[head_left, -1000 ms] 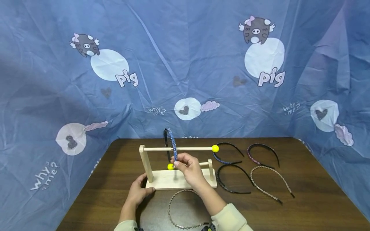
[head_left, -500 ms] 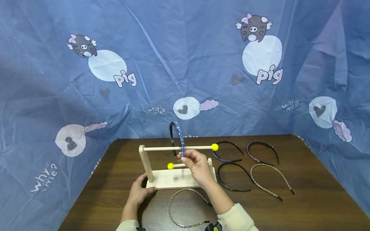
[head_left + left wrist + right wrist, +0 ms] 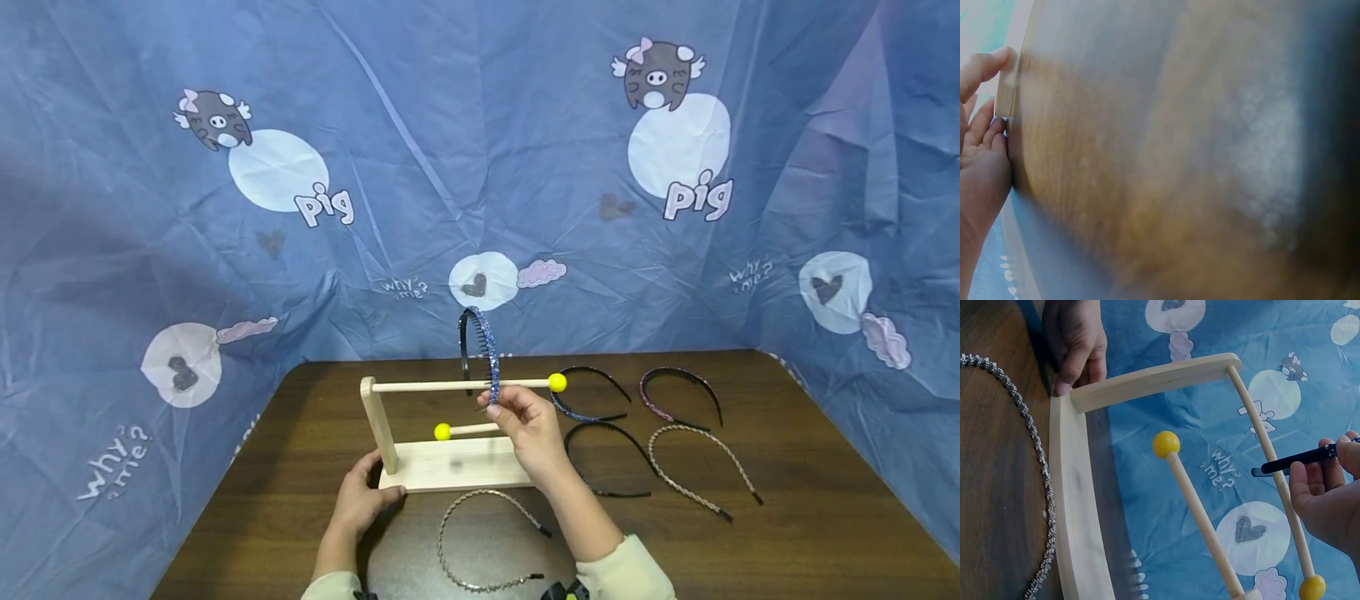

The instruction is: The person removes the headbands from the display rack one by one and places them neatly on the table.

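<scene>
My right hand (image 3: 534, 433) pinches one end of a blue glittery headband (image 3: 492, 354) between thumb and fingers. The headband stands arched over the upper rod (image 3: 420, 387) of a wooden headband stand (image 3: 457, 467), its two legs on either side of it. In the right wrist view, the headband's black ends (image 3: 1297, 460) cross that rod. My left hand (image 3: 358, 500) grips the left end of the stand's base, thumb in front. The left wrist view shows the left hand (image 3: 982, 131) at the base's edge (image 3: 1007, 90); the rest there is blurred.
A braided headband (image 3: 441, 546) lies in front of the stand. To the right lie a blue headband (image 3: 573, 412), a black one (image 3: 581, 483), a pink one (image 3: 654, 406) and a beige braided one (image 3: 738, 467). Yellow balls cap the upper rod (image 3: 557, 382) and lower rod (image 3: 442, 432).
My right hand has moved right along the upper rod with the blue headband, which has also risen slightly. The left hand has stayed at the base.
</scene>
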Demonstrator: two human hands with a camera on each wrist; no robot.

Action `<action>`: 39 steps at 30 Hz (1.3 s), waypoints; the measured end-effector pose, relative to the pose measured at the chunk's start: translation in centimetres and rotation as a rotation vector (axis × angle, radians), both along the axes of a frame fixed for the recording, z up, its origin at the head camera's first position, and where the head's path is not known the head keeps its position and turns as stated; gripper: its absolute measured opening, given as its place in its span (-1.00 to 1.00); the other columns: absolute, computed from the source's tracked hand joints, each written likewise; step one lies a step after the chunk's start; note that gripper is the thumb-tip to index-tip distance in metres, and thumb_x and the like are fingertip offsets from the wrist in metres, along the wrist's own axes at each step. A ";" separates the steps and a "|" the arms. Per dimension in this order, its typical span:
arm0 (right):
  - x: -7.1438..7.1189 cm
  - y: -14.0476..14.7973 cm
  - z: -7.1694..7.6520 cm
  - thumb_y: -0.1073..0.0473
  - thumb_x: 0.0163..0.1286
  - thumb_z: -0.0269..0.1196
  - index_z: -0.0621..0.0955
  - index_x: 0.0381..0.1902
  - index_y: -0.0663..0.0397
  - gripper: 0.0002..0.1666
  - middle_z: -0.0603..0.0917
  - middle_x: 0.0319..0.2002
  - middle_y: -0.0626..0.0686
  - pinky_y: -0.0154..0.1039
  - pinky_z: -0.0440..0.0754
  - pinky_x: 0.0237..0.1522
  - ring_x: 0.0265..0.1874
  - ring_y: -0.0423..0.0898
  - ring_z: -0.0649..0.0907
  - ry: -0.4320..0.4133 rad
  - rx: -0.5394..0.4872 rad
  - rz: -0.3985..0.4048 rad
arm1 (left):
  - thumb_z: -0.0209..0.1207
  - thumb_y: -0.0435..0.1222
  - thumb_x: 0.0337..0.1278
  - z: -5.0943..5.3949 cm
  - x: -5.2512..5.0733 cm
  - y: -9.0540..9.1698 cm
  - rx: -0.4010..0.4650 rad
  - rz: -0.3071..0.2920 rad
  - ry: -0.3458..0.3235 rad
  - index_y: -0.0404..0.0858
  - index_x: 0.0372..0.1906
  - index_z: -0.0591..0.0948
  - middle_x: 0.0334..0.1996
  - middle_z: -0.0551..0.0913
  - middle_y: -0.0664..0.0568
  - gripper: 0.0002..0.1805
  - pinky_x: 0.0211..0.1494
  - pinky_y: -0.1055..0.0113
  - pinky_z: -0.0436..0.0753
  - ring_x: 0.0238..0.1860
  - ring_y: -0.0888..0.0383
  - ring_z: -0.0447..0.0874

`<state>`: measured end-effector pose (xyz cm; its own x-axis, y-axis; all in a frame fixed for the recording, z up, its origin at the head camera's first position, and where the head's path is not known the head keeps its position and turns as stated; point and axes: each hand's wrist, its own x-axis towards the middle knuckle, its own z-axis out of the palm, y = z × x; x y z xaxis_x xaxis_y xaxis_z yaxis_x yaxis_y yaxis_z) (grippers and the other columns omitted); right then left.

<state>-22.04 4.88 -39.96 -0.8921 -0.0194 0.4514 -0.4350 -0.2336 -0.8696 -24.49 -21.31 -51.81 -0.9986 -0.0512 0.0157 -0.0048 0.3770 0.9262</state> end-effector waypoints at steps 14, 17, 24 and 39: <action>0.1 2.3 0.1 0.51 0.21 0.14 0.46 -0.31 0.60 -0.87 0.66 -0.30 0.03 -0.25 0.55 -0.09 -0.22 -0.03 0.61 0.056 -0.075 -0.050 | 0.37 -0.55 -0.38 0.2 -0.1 0.3 -0.030 0.005 0.004 -0.45 0.21 0.37 0.19 0.36 -0.37 -0.19 0.29 -0.11 0.04 0.25 -0.23 0.19; 0.2 2.8 0.1 0.52 0.21 0.14 0.46 -0.33 0.60 -0.88 0.66 -0.30 0.04 -0.23 0.56 -0.09 -0.23 -0.05 0.61 0.065 -0.083 -0.065 | 0.36 -0.55 -0.38 0.2 -0.1 0.3 -0.029 0.002 0.003 -0.45 0.21 0.37 0.19 0.35 -0.37 -0.19 0.30 -0.11 0.01 0.25 -0.23 0.18; 0.4 3.8 0.1 0.57 0.20 0.11 0.48 -0.35 0.55 -0.95 0.66 -0.30 0.05 -0.23 0.57 -0.13 -0.23 -0.01 0.62 0.104 -0.106 -0.099 | 0.37 -0.55 -0.37 0.2 0.0 0.3 -0.037 -0.002 -0.003 -0.46 0.22 0.36 0.19 0.34 -0.38 -0.18 0.29 -0.13 0.01 0.25 -0.24 0.18; 1.1 6.0 1.2 0.59 0.20 0.11 0.51 -0.35 0.50 -0.93 0.67 -0.29 0.06 -0.26 0.58 -0.15 -0.24 -0.07 0.63 0.189 -0.149 -0.136 | 0.36 -0.56 -0.38 0.1 -0.2 0.1 -0.028 0.005 0.015 -0.47 0.19 0.38 0.16 0.38 -0.37 -0.20 0.27 -0.07 0.10 0.22 -0.21 0.24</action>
